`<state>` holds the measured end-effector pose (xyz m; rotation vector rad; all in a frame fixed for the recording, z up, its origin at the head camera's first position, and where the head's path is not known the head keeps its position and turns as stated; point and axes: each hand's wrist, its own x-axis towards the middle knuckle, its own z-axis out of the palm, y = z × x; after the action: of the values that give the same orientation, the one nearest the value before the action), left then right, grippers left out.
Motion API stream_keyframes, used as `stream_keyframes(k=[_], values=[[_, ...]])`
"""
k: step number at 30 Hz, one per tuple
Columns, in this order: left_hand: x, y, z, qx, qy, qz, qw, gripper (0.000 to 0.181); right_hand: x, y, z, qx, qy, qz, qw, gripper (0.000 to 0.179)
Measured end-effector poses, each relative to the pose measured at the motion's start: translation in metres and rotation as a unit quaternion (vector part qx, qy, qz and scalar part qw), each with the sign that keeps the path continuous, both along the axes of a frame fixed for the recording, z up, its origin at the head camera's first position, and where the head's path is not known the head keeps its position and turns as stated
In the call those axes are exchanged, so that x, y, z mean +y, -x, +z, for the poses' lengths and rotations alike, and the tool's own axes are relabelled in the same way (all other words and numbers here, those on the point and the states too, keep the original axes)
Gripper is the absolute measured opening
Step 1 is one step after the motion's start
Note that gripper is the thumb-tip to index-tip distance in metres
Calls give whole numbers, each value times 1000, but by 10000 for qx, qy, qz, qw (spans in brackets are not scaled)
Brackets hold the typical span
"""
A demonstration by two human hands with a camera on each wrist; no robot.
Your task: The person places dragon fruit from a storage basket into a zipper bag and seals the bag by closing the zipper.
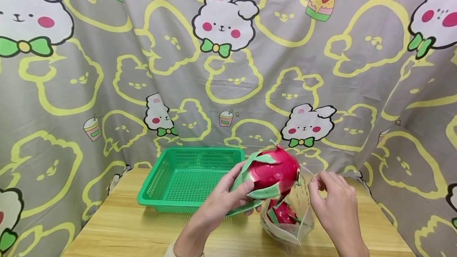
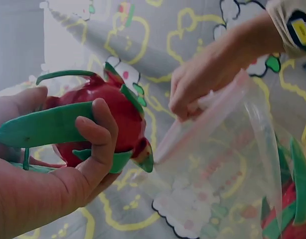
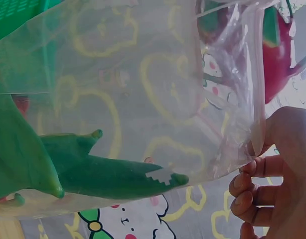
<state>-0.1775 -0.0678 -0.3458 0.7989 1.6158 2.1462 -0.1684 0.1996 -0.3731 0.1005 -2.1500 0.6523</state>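
My left hand (image 1: 228, 197) grips a red dragon fruit (image 1: 275, 171) with green scales, its fingers curled round one side in the left wrist view. The fruit is held above and beside the mouth of a clear plastic zip bag (image 1: 303, 193). My right hand (image 1: 335, 205) pinches the rim of that bag between thumb and forefinger, as the right wrist view shows. Inside the bag lies another dragon fruit (image 1: 283, 212); its green scales (image 3: 113, 174) press near the plastic in the right wrist view.
A green perforated plastic basket (image 1: 146, 193) stands on the wooden table (image 1: 118, 233), left of the bag. Behind the table hangs a grey curtain (image 1: 242, 62) with cartoon rabbit prints. The right forearm wears a dark band (image 2: 301, 31) at the sleeve.
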Motion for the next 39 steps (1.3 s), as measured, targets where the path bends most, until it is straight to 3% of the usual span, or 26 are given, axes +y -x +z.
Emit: stream_keyframes(k=[9,16,23,28,33,39], values=[[5,-11,3,-375,-223,-610,9972,49,0,0,1,71,-33,29,10000,26],[10,-12,1,-475,133,-263,9984,52,2,-1,0,43,8,4,10000,26],[13,-11,3,-433,361,-240,9981,57,3,-2,0,116,-14,33,9999,25],[16,-9,3,-71,885,135,9960,62,4,-3,1,44,-1,4,10000,26],[18,-5,2,612,1693,584,9819,63,3,-4,2,34,15,58,10000,25],[26,2,5,1273,2603,784,9539,66,2,-5,4,53,37,112,9999,25]])
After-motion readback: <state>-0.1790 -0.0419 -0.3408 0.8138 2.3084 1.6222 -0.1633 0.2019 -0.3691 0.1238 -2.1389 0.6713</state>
